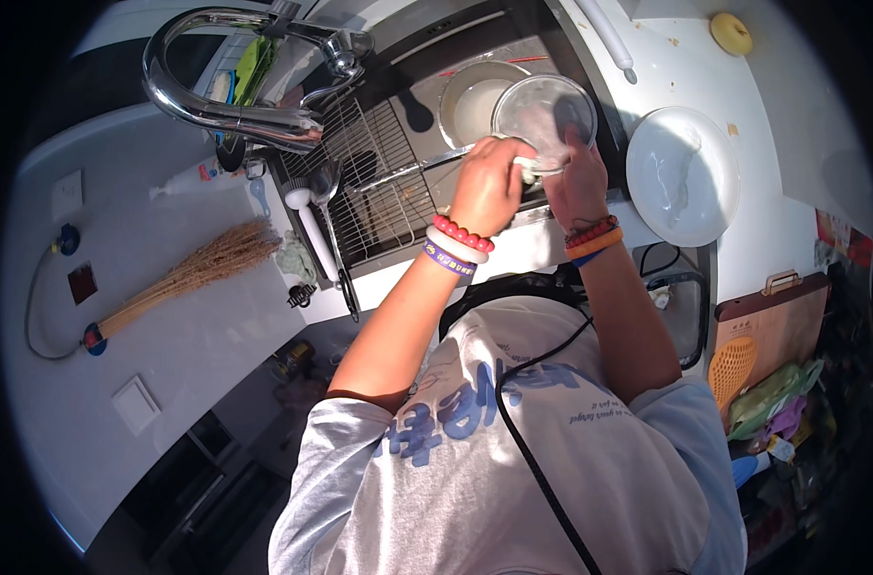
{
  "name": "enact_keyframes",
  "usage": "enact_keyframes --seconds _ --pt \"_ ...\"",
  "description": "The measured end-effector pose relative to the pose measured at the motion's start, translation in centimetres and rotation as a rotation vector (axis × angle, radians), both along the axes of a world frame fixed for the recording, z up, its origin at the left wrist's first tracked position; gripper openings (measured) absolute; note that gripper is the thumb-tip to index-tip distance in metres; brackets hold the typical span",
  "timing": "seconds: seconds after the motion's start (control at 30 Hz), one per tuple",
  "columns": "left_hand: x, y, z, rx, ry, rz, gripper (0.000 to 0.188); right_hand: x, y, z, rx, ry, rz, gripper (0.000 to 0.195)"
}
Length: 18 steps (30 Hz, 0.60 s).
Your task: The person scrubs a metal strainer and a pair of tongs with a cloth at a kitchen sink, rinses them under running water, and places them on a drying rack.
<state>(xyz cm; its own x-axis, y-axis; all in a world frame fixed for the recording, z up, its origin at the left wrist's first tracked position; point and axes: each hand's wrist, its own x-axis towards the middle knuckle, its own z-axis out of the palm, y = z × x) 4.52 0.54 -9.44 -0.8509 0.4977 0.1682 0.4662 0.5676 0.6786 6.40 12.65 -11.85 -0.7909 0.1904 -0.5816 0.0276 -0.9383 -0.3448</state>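
Note:
Over the sink point(436, 172), my right hand point(580, 187) grips the near right rim of a round, see-through bowl point(533, 118), which is tilted. My left hand point(486, 180) is at the bowl's near left rim. Its fingers are closed around a pale cloth or sponge point(527, 164) that is mostly hidden by them. Just behind the bowl, a round basin point(454, 108) with cloudy liquid sits in the sink, partly covered by the bowl.
A chrome faucet point(228, 118) arches at the left above a wire rack point(386, 144). A ladle point(326, 183) and a white-handled brush point(314, 230) lie at the sink's left edge. On the right counter are a white plate point(645, 172) and a yellow apple point(731, 34).

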Motion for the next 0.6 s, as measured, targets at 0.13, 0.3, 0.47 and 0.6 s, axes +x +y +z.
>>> enact_keyframes --seconds 0.13,0.3,0.47,0.6 --pt "0.1 1.8 0.1 0.142 -0.086 0.146 0.015 0.5 -0.8 0.7 0.202 -0.041 0.139 0.029" --pt "-2.3 1.2 -1.2 0.154 0.044 0.249 0.016 1.1 -1.8 0.7 0.056 0.089 0.213 0.035" --pt "-1.2 1.5 -0.6 0.311 -0.077 -0.022 0.020 2.1 -0.9 -2.6 0.190 0.140 0.396 0.039" --pt "-2.3 1.5 -0.7 0.268 0.113 0.142 0.015 2.0 -0.6 -0.8 0.272 0.003 0.423 0.042"
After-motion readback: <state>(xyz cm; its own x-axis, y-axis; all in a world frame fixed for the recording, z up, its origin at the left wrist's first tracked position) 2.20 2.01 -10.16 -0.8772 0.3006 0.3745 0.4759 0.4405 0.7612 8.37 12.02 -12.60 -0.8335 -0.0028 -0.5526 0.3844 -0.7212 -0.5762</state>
